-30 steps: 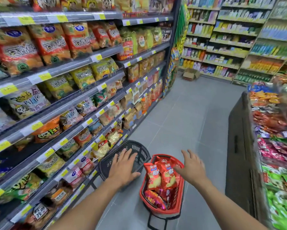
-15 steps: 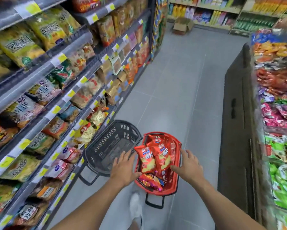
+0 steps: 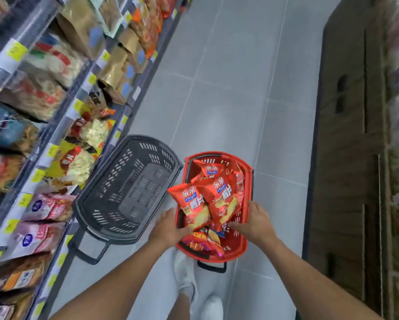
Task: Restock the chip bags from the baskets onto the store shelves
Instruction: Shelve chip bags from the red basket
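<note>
The left hand, fingers stretched, touches the lower edge of one chip bag; the right hand, also wide, touches a second bag. Both bags stand in the red basket, with the black basket at its 9 o'clock.

Arms outstretched downward; left hand, right hand fingers extended inward
</note>
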A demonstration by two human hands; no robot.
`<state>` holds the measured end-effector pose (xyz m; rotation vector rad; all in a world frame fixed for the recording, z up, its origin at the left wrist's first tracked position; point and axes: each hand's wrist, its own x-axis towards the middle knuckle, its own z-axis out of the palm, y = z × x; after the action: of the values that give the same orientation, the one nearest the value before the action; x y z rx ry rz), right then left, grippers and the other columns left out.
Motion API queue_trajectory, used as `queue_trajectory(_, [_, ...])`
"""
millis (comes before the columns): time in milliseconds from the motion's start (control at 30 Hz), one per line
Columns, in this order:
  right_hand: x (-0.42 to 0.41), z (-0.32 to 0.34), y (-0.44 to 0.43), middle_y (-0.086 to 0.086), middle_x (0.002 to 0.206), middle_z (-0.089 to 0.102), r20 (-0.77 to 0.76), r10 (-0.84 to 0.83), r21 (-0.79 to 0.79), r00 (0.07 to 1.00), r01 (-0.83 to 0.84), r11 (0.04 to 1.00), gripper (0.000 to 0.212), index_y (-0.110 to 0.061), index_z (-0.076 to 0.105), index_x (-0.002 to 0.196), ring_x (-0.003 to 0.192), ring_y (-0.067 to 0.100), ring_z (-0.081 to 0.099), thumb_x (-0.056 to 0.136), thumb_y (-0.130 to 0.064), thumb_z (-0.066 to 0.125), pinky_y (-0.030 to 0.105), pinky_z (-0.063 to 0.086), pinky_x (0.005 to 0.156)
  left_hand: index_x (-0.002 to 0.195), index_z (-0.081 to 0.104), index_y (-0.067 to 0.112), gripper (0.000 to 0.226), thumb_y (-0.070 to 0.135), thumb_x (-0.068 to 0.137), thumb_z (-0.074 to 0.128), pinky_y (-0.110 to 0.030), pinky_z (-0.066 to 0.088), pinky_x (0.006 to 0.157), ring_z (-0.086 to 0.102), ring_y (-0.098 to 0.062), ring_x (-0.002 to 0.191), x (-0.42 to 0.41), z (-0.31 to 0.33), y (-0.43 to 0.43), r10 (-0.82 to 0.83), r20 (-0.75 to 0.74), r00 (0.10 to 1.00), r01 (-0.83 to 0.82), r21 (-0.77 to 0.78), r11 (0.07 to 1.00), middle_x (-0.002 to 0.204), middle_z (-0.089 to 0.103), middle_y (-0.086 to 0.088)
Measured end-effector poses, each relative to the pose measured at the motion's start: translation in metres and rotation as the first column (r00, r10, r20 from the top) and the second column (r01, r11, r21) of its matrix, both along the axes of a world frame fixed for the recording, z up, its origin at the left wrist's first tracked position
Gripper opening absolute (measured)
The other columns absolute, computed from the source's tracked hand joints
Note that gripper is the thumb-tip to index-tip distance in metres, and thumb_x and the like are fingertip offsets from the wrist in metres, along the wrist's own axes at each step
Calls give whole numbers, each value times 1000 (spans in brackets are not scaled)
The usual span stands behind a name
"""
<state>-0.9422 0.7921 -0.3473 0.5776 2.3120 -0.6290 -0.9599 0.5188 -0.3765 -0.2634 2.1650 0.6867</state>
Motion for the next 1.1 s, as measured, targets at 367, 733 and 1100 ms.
queue_trajectory(367, [-40,-128,-2,5,150,49,24,-110,-72,994,111,991,123,-20,31,155,138,30,47,58,-66,90,53,44,112,140,46,11,68,18,85,86,-28,42,93,55,-16,109,-30,-114,19,373,168,912,-398,147,906,126,59,0])
queue_trajectory(733, [-52,-169,0,-9,110,65,28,-152,-198,988,154,968,77,-25,51,128,99,15,65,66,-28,96,34,53,87,126,53,30,59,33,80,90,-43,53,104,64,-16,112,-28,-158,16,473,153,868,-497,234,836,119,64,10])
queue_trajectory(1100, [-42,-132,1,-2,118,69,-81,-162,-197,983,144,970,68,-19,53,130,104,20,67,74,-31,92,36,54,90,126,53,32,56,24,84,88,-48,59,97,68,-7,98,-33,-124,15,530,135,837,-545,298,784,108,68,15])
